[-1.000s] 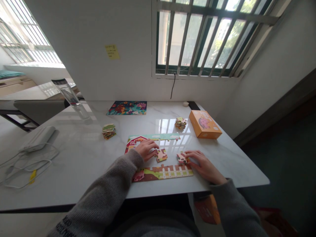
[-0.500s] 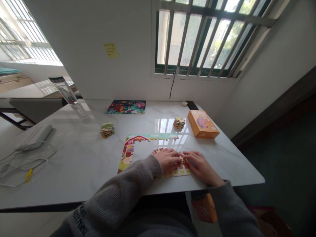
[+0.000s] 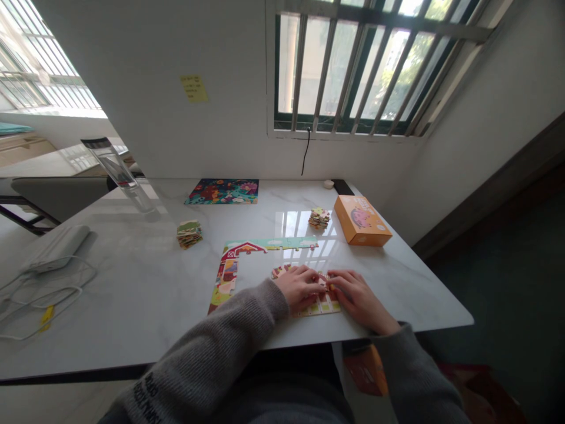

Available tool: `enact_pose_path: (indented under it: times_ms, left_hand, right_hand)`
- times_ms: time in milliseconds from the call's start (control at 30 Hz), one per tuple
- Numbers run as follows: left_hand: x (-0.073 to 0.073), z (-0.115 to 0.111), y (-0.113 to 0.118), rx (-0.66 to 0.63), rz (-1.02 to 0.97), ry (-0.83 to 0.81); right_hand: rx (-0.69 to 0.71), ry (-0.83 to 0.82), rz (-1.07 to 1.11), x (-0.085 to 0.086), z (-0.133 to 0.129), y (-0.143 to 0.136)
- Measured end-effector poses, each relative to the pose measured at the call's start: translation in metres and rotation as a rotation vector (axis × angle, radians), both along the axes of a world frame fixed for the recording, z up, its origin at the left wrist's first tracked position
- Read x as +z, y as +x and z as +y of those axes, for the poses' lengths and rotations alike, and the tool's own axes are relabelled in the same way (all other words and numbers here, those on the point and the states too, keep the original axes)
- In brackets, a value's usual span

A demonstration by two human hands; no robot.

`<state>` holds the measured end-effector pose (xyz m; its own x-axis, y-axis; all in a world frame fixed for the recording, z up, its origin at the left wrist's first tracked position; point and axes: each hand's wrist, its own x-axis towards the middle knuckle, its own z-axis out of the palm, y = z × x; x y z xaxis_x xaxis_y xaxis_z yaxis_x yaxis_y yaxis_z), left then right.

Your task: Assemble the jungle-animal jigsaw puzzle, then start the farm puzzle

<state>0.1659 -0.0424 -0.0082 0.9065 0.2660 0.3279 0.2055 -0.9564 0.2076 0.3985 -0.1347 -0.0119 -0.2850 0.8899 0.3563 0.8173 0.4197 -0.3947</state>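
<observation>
A partly joined puzzle lies on the white table; its left and top edges point(image 3: 228, 271) form a corner with a red barn. Near the table's front edge is a joined puzzle section point(image 3: 324, 307) with a white fence. My left hand point(image 3: 301, 287) rests on this section, fingers bent together at its upper part. My right hand point(image 3: 361, 297) touches the section's right side, its fingertips close to those of my left hand. Both hands press on puzzle pieces there; the fingers hide the exact pieces.
Stacks of pieces stand at the left point(image 3: 189, 234) and right point(image 3: 319, 218). Behind them lie a dark picture sheet point(image 3: 223, 191) and an orange box point(image 3: 362, 221). A clear bottle point(image 3: 115, 166), a white device point(image 3: 59, 247) and cables are at the left.
The view has shifted slightly. Both hands stay at the puzzle section, with only small finger movement.
</observation>
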Motion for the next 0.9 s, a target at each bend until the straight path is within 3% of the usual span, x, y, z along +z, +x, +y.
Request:
enact_pose_path:
  times_ms: [333,667,900]
  left_hand:
    - [-0.0029,0.0012,-0.0001,-0.062,-0.048,-0.058]
    - [-0.0091,0.0070,-0.0051,0.067,-0.059,-0.014]
    - [0.0007,0.0049,-0.0055,0.105,-0.011,-0.112]
  right_hand:
    - [0.006,0.000,-0.020,-0.0016,-0.0006,-0.0003]
    - [0.016,-0.029,-0.022,0.0024,-0.0018,-0.0019]
    - [-0.091,-0.048,0.045,0.0046,0.0068,-0.0003]
